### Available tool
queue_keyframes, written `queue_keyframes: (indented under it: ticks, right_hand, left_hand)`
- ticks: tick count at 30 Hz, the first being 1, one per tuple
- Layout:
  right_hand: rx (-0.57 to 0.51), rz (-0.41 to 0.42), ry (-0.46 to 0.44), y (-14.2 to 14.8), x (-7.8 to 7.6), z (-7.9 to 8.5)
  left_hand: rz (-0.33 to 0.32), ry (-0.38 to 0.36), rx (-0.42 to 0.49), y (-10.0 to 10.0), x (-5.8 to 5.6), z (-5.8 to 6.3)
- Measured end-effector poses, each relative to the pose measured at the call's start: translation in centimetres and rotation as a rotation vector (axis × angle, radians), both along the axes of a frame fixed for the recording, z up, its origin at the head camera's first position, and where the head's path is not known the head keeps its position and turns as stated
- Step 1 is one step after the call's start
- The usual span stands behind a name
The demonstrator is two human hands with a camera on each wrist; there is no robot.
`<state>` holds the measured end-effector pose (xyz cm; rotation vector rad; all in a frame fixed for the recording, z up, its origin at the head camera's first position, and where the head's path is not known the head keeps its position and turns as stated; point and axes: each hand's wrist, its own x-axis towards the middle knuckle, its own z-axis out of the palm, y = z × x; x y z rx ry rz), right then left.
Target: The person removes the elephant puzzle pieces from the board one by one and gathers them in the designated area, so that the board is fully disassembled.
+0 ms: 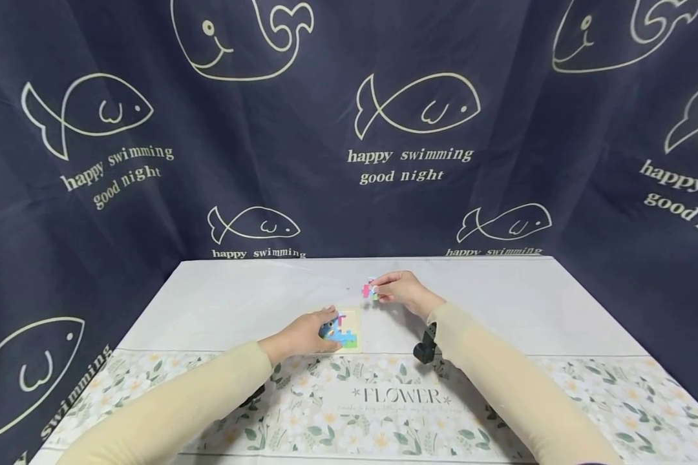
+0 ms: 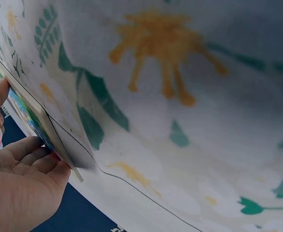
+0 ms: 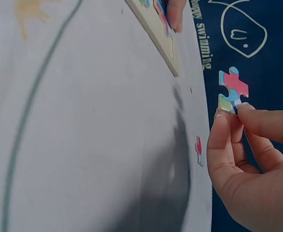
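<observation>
Spanning the puzzle board (image 1: pixel 351 321) in the head view, the left hand (image 1: pixel 304 330) is resting on the white tabletop (image 1: pixel 256 290); steadying lightly is probably serving best. The right hand (image 1: pixel 403 289) is holding a puzzle piece (image 1: pixel 366 291) beyond the board's far right corner, apart from it.

From the left wrist, the thumb and bent fingers are gripping the board, opened wide across it; how firmly they are pressing, I cannot tell.

From the right wrist, thumb and forefinger are pinching the piece by one end, nearly closed; its free tabs are likely making alignment easier. A loose piece (image 3: pixel 199 151) is lying nearby.
</observation>
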<state>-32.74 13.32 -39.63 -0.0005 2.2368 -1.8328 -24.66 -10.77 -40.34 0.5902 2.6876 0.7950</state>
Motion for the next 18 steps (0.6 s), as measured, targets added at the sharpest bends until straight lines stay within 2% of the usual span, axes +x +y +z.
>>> queue_keyframes:
  ticks: [11,18]
  right_hand:
    - [0.068,-0.083,0.027,1.9,-1.6,0.6]
    - [0.036,-0.141,0.036,2.6,-1.9,0.2]
  left_hand:
    - [-0.003,0.03,-0.022,0.1,-0.4,-0.2]
    - [0.004,0.028,-0.021,0.2,-0.2,-0.2]
